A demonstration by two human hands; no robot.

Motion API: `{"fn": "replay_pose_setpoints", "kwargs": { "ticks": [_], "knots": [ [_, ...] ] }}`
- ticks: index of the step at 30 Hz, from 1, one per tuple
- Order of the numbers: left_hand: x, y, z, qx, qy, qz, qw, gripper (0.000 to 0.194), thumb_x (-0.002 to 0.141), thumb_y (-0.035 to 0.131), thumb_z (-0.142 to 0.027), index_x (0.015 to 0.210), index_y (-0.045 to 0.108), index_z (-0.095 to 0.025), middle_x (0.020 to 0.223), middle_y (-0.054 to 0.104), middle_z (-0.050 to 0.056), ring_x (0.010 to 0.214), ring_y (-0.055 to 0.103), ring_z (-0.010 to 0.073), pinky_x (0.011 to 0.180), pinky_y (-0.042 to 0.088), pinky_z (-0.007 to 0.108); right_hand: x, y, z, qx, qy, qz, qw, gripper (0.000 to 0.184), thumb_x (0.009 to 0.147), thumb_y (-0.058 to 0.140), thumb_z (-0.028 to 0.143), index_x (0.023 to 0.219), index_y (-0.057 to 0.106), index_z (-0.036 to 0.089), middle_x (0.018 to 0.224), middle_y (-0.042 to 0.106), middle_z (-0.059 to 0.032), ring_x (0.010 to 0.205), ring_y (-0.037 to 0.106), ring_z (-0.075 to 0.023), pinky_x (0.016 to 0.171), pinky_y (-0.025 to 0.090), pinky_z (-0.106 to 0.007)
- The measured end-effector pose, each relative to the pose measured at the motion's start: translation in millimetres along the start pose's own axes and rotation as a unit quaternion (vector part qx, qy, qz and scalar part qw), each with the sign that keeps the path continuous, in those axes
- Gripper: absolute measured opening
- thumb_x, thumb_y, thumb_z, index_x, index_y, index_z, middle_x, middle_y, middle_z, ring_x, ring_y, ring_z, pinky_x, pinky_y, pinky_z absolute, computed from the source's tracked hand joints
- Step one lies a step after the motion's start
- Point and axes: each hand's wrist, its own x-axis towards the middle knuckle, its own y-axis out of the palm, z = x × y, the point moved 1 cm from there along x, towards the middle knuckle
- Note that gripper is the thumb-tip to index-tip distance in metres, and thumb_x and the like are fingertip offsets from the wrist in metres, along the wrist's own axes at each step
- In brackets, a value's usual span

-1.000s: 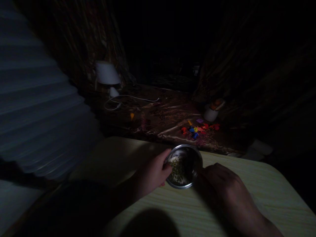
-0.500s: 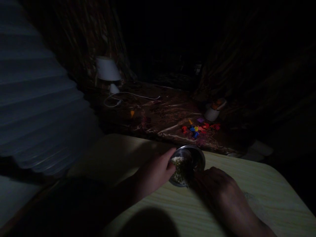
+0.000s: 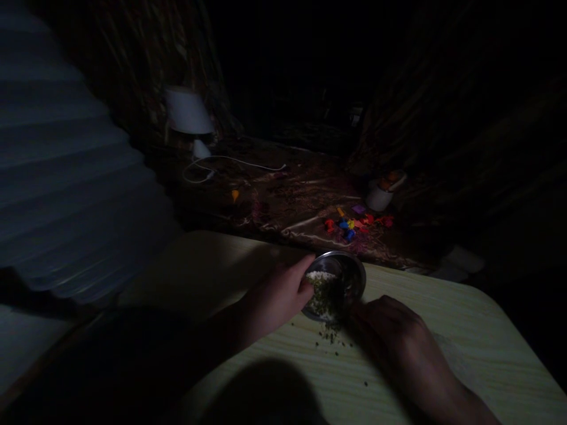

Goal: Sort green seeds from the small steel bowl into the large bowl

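Note:
A small steel bowl (image 3: pixel 352 274) stands tilted toward me on a pale wooden table (image 3: pixel 465 354). It holds white and green chopped bits (image 3: pixel 325 289). My left hand (image 3: pixel 277 298) grips the bowl's left rim, thumb on the edge. My right hand (image 3: pixel 390 330) lies curled at the bowl's near right side, fingers by the rim; what they hold, if anything, is hidden in the dark. Green crumbs (image 3: pixel 330 336) lie scattered on the table just in front of the bowl.
Beyond the table lies a dark patterned cloth (image 3: pixel 287 206) with a white lamp (image 3: pixel 188 115), a white cable (image 3: pixel 230 162), a white pot (image 3: pixel 378 198) and several small coloured toys (image 3: pixel 349 224). A pale ribbed surface (image 3: pixel 66 177) fills the left. The room is very dark.
The bowl has tipped further toward me and green bits have spilled onto the table in front of it. My right hand has moved in closer to the bowl.

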Motion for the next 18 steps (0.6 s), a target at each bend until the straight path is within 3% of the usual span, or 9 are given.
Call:
{"fn": "replay_pose_setpoints", "kwargs": {
  "ticks": [6, 11, 18],
  "knots": [
    [-1, -0.7, 0, -0.014, 0.018, -0.008, 1.0, 0.039, 0.084, 0.048, -0.024, 0.121, 0.059, -0.026, 0.083, 0.066, 0.004, 0.066, 0.057, 0.0156, 0.058, 0.04, 0.025, -5, 1, 1, 0.003, -0.004, -0.006, 1.0, 0.017, 0.092, 0.053, 0.013, 0.099, 0.068, 0.017, 0.081, 0.071, -0.0058, 0.071, 0.062, -0.0176, 0.063, 0.05, -0.029],
    [0, 0.1, 2, -0.002, 0.01, -0.002, 1.0, 0.041, 0.084, 0.047, -0.025, 0.123, 0.057, -0.029, 0.074, 0.064, 0.002, 0.058, 0.054, 0.0146, 0.052, 0.034, 0.024, -10, -2, 1, 0.013, -0.015, -0.015, 1.0, 0.018, 0.094, 0.052, 0.015, 0.101, 0.068, 0.017, 0.082, 0.071, -0.006, 0.071, 0.062, -0.0186, 0.063, 0.05, -0.03],
    [-2, 0.8, 2, 0.01, 0.004, -0.007, 1.0, 0.042, 0.083, 0.047, -0.026, 0.124, 0.056, -0.03, 0.082, 0.065, 0.003, 0.064, 0.057, 0.016, 0.055, 0.036, 0.025, 5, -2, 1, 0.017, -0.015, -0.061, 0.998, 0.017, 0.093, 0.055, 0.016, 0.1, 0.07, 0.016, 0.081, 0.071, -0.007, 0.073, 0.061, -0.0181, 0.065, 0.05, -0.031]
  ]
}}
